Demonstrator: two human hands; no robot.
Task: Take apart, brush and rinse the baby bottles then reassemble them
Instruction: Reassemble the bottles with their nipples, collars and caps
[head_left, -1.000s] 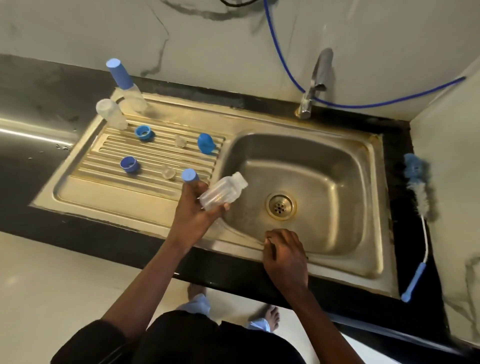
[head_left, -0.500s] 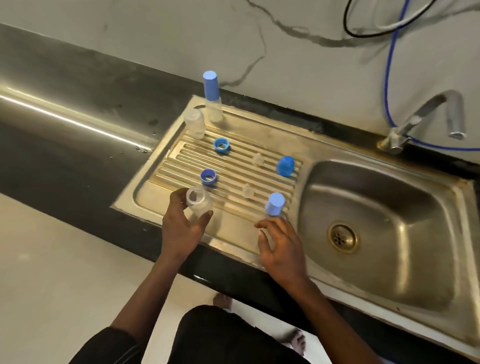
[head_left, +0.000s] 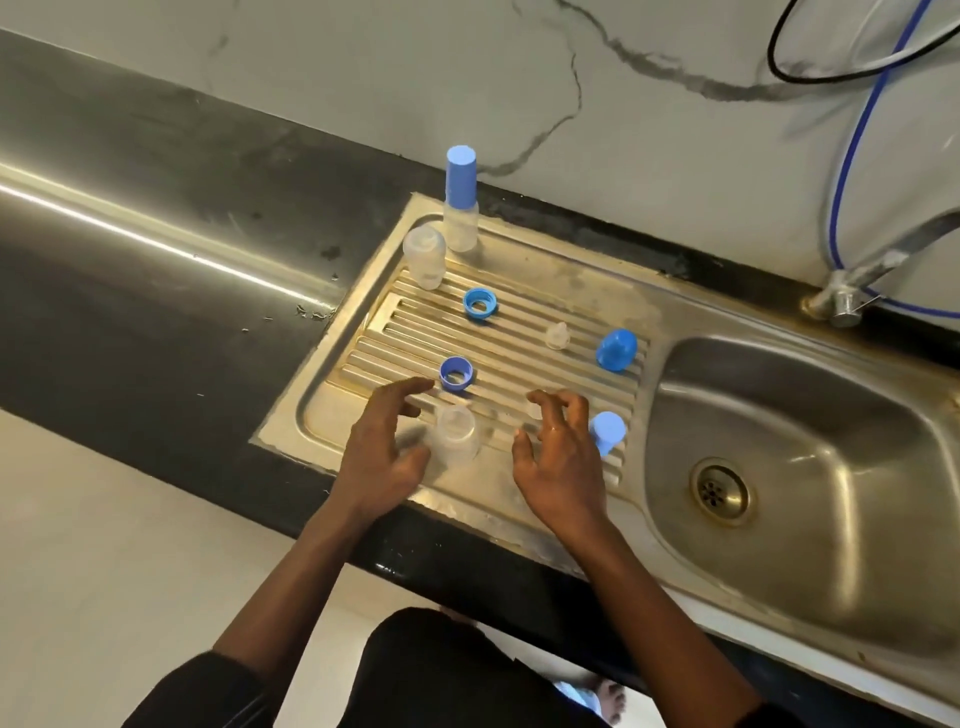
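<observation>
— Steel drainboard (head_left: 524, 317), set in a black table (head_left: 156, 322). Hands?
— Left hand (head_left: 382, 460) spread, empty. Clear bottle (head_left: 457, 434) upright just beside its thumb; whether they touch, I cannot tell. Right hand (head_left: 558, 460) loosely curled, empty.
— Further out?
— Blue ring (head_left: 456, 373) just past the left fingertips, blue cap (head_left: 608, 431) beside the right hand, capped bottle (head_left: 461, 208) well beyond.

Left hand (head_left: 379, 457) and right hand (head_left: 558, 457) hover palm-down, fingers spread.
</observation>
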